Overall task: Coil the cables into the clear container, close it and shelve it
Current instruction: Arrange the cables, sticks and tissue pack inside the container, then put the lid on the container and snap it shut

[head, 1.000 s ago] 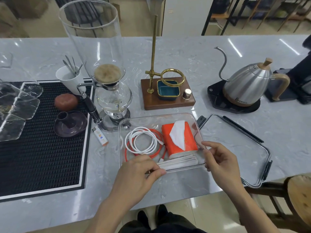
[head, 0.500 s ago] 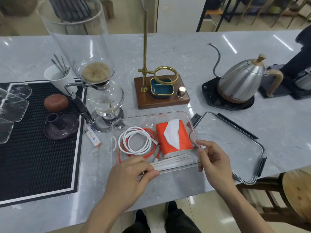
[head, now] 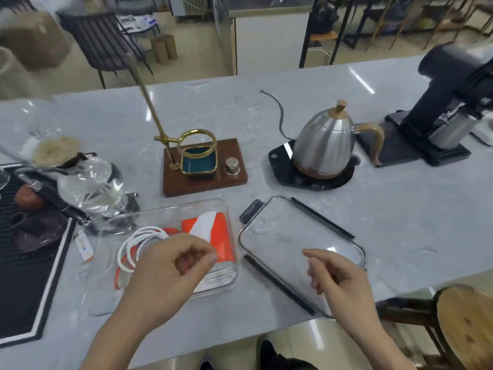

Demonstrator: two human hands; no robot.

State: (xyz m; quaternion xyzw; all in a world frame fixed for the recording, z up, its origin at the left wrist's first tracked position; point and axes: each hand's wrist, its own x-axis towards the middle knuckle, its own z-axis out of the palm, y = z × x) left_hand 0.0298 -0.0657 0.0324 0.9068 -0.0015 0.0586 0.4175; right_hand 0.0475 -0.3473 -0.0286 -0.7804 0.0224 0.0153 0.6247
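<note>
Far to the left of the clear container (head: 226,209) lies a black mat (head: 24,276), and a small white and orange stick (head: 84,246) lies between the mat and the container. A glass coffee maker (head: 88,182) stands just behind the container's left end. The container sits open on the grey counter (head: 400,236). Inside it, at the left, the white cable (head: 138,240) lies coiled on top of the orange cable (head: 117,276). An orange tissue pack (head: 224,236) lies in the right part of the container. The left hand (head: 173,273) is above the container's front, over the cables. Its fingers are curled in and its thumb meets them. I cannot tell if it holds anything. Just to the right of the container lies the clear lid (head: 301,252), flat on the counter. The right hand (head: 336,276) is over the lid's front part, with fingers loosely bent and nothing in it. Behind the lid stands a silver kettle (head: 325,145).
</note>
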